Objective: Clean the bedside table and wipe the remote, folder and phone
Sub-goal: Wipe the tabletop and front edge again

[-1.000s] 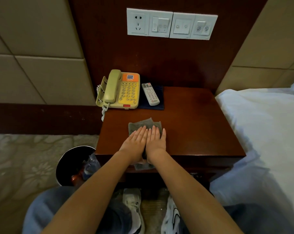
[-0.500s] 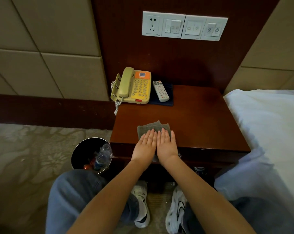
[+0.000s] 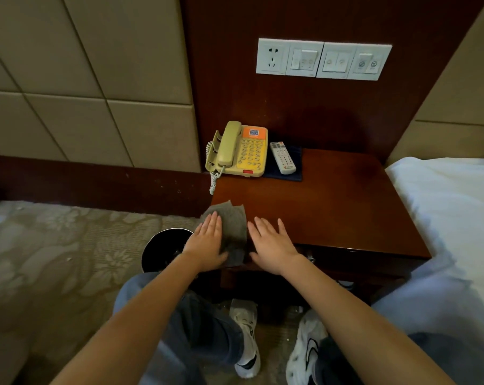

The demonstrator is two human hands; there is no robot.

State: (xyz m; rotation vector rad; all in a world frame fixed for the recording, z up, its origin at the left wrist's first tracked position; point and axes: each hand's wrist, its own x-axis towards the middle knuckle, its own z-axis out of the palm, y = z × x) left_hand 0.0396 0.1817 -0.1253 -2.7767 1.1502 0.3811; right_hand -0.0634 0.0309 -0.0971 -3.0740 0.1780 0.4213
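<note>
No words or numbers can be read anywhere. The phone (image 3: 242, 151) carries an orange label at its 12 o'clock end with a small blue QR-like square, too blurred to read; its keys are illegible. The remote (image 3: 282, 157), at the phone's 3 o'clock, has unreadable buttons. The wall switch panel (image 3: 323, 59) shows only small icons.

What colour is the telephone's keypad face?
Yellow, with an orange panel above, on the telephone; head view.

Single head-worn wide-angle view, looking forward and down, close over the bedside table (image 3: 332, 207)
</note>
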